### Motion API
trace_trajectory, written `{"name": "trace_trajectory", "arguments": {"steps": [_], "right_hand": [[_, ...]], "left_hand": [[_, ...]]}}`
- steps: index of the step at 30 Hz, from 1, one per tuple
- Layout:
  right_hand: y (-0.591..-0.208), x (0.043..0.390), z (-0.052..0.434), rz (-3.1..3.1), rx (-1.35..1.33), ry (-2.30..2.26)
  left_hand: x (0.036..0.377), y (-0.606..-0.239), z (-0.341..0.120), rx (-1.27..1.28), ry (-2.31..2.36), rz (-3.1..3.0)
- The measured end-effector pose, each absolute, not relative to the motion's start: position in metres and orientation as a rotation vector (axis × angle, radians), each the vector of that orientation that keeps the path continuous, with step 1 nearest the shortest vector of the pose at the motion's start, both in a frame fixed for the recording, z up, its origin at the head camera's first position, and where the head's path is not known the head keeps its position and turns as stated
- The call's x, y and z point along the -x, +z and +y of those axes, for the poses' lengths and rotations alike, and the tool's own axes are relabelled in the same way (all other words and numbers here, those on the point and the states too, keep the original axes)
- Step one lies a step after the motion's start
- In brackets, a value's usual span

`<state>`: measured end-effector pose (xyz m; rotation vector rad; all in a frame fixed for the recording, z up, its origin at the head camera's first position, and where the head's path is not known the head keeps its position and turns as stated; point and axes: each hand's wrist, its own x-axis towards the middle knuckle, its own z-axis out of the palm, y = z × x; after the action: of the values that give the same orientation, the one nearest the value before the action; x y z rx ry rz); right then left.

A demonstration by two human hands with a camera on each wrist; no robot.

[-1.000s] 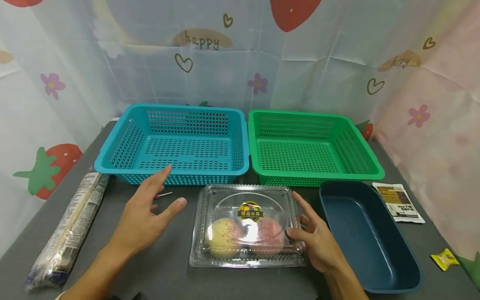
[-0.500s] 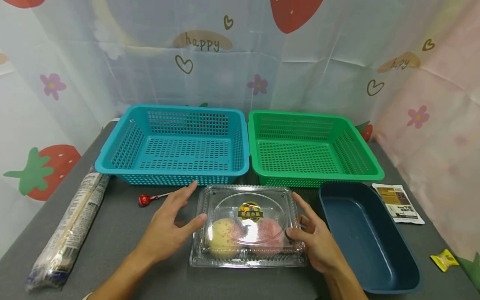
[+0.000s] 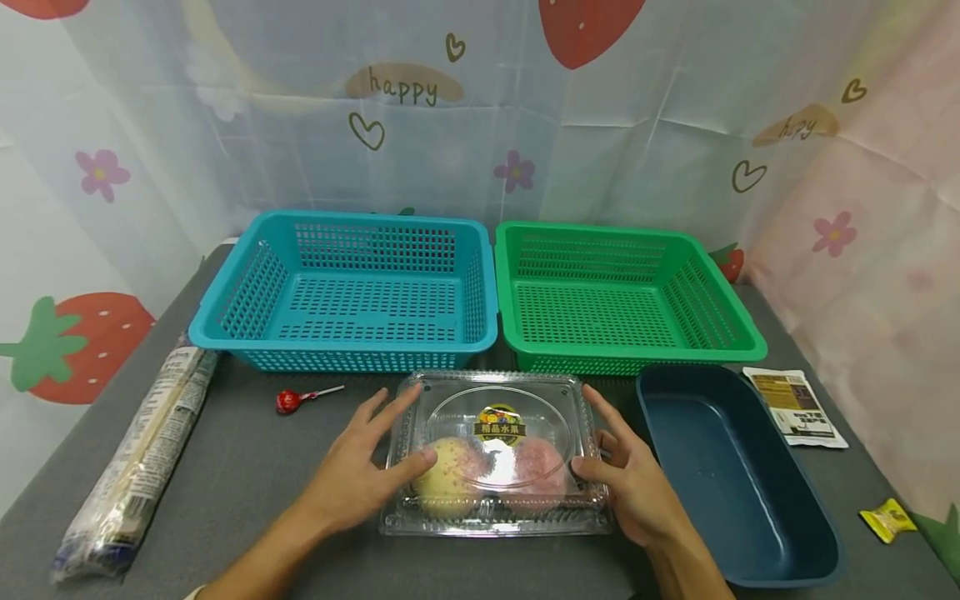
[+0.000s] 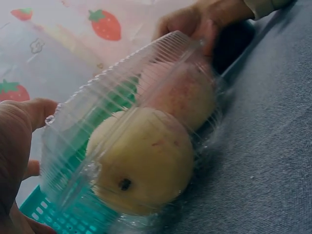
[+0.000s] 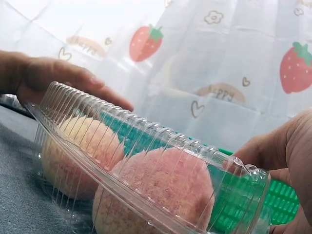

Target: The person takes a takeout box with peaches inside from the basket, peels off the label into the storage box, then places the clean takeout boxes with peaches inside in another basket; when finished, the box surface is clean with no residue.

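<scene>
A clear plastic fruit box [image 3: 495, 400] lies on the grey table in front of the baskets, with a yellow fruit [image 3: 450, 475] and a pink fruit [image 3: 536, 467] inside. My left hand [image 3: 352, 475] holds its left side, thumb on the lid and fingers along the rim. On the opposite side my right hand [image 3: 637, 483] holds it the same way. The left wrist view shows the box [image 4: 146, 97] close up, with my left thumb [image 4: 19, 122] at its edge. In the right wrist view the box [image 5: 146, 146] sits between the right hand [image 5: 292, 146] and the left hand [image 5: 48, 73].
A blue basket [image 3: 341, 221] and a green basket [image 3: 630, 233] stand side by side behind the box. A dark blue tray [image 3: 825, 517] lies to the right, with a sachet [image 3: 795, 404] and a yellow candy [image 3: 887, 518] beyond it. A lollipop [image 3: 288, 401] and a rolled package [image 3: 142, 458] lie left.
My left hand has moved right from beside the lollipop to the box and set its thumb on the lid. The right hand and the box have stayed put.
</scene>
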<state>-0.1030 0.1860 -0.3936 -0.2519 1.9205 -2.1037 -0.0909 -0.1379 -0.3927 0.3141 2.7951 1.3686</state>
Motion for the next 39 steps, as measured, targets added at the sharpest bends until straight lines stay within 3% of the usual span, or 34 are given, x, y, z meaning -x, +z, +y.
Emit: {"name": "trace_trajectory", "arguments": {"steps": [16, 25, 39], "right_hand": [[-0.387, 0.097, 0.183, 2.061, 0.125, -2.021], [-0.361, 0.094, 0.178, 2.559, -0.006, -1.518], [-0.319, 0.107, 0.182, 2.881, 0.264, -1.124]], "left_hand": [[0.091, -0.398, -0.136, -0.422, 1.377, 2.775], [0.098, -0.394, -0.142, -0.448, 1.429, 2.592], [0.101, -0.391, -0.14, -0.425, 1.69, 2.289]]}}
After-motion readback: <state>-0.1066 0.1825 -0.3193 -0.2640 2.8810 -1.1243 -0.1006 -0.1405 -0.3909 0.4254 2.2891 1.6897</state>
